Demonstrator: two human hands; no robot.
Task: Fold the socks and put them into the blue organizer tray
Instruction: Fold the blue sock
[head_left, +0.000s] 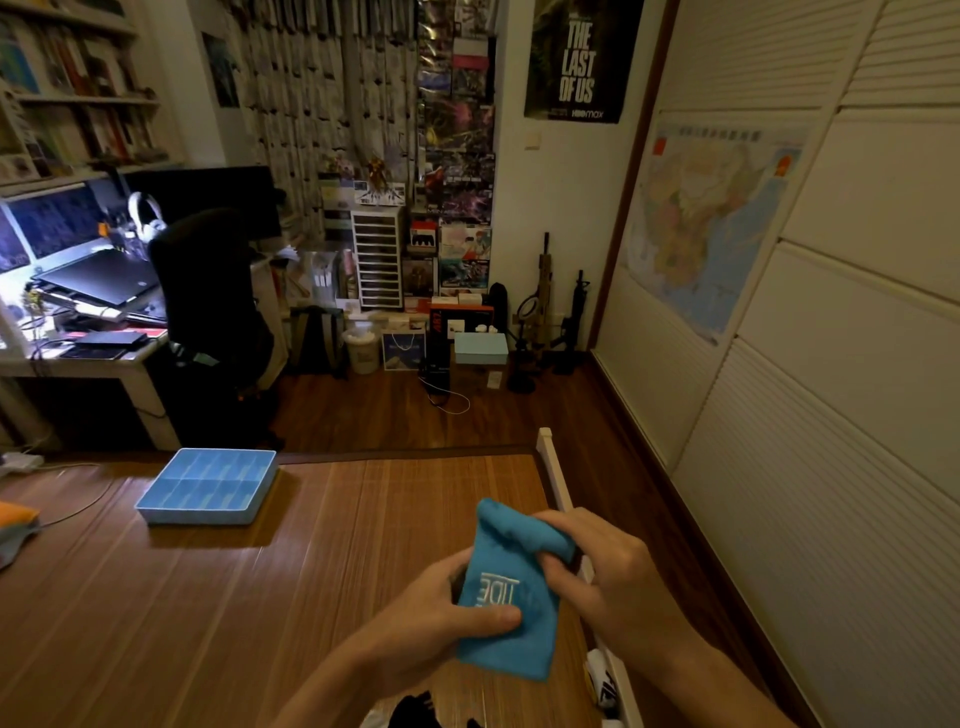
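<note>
Soft turquoise knitted sock (511, 618) with white lettering, held above a bamboo mat (311, 571); left hand (441, 618) grip pinches its middle; right hand (602, 566) grip curls round the folded top; limp and light, likely best held at the fold; blue compartmented organizer tray (200, 514) lies well apart, leftward.

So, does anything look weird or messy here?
Nothing broken or spilled. The blue sock, held by the left hand and right hand, shows its letters upside down, and a white cable lies loose on the floor.

Left hand (431, 618) and right hand (608, 577) meet, fingers curled, gripping.
</note>
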